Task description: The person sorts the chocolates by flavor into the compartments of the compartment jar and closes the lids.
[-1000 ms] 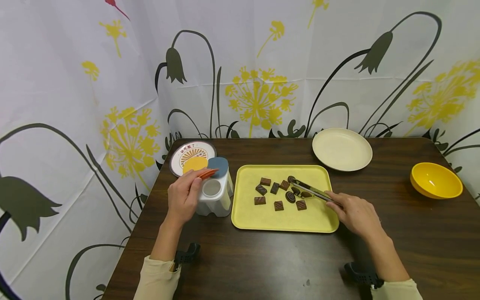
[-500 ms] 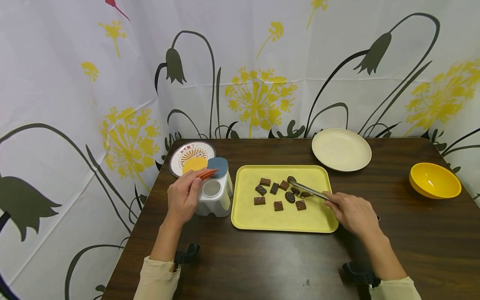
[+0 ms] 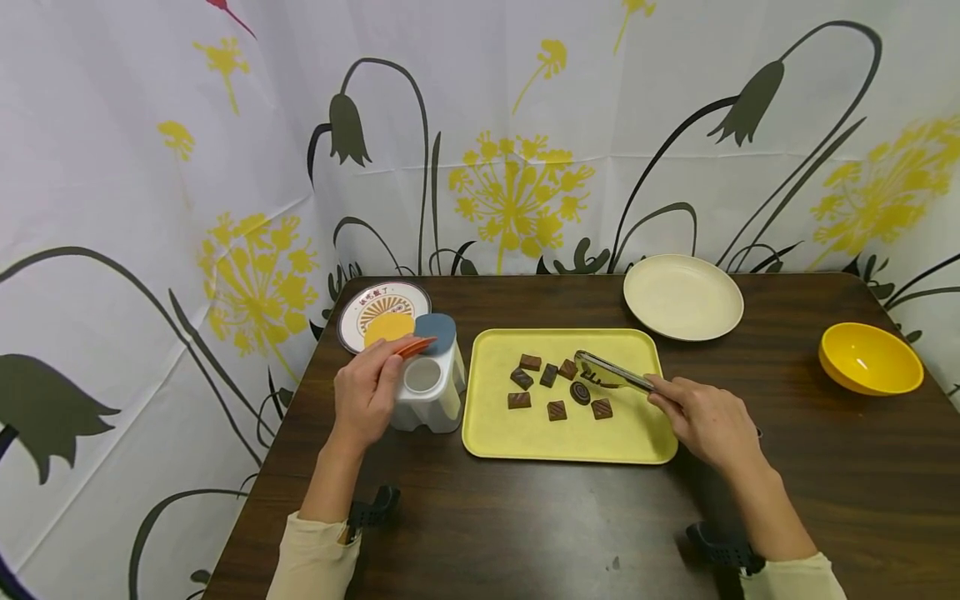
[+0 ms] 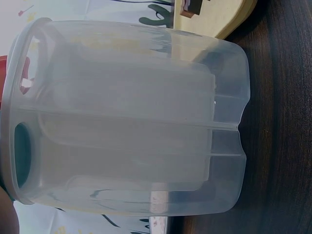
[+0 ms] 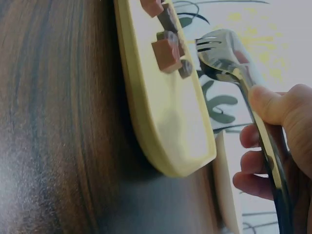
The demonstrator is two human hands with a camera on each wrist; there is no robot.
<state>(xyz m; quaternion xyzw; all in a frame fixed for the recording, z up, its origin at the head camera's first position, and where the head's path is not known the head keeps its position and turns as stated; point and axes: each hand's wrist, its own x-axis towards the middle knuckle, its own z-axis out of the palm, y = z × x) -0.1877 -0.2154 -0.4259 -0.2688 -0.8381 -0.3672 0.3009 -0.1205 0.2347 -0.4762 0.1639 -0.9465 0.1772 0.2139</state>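
Observation:
My right hand point(image 3: 712, 421) grips metal tongs point(image 3: 615, 369) with a tined, fork-like end. Their tips are over the right part of the yellow tray point(image 3: 570, 444); the right wrist view shows them raised off its floor. I cannot tell whether anything is between the tips. Below and to their left lie several dark chocolates, among them an oval one point(image 3: 580, 392) and a square one point(image 3: 557, 410). My left hand point(image 3: 366, 390) pinches an orange lid point(image 3: 416, 347), tilted up over a round opening point(image 3: 422, 375) of a translucent container point(image 4: 126, 112).
A blue lid point(image 3: 437, 333) and a yellow lid point(image 3: 390, 326) are on the same container. Behind it lies a patterned plate point(image 3: 356, 304). A cream plate point(image 3: 682, 297) stands at the back right, a yellow bowl point(image 3: 870, 360) at the far right.
The tongs have risen from among the chocolates at the tray's right part. Dark pieces near their tips no longer show separately. My left hand keeps the orange lid in place.

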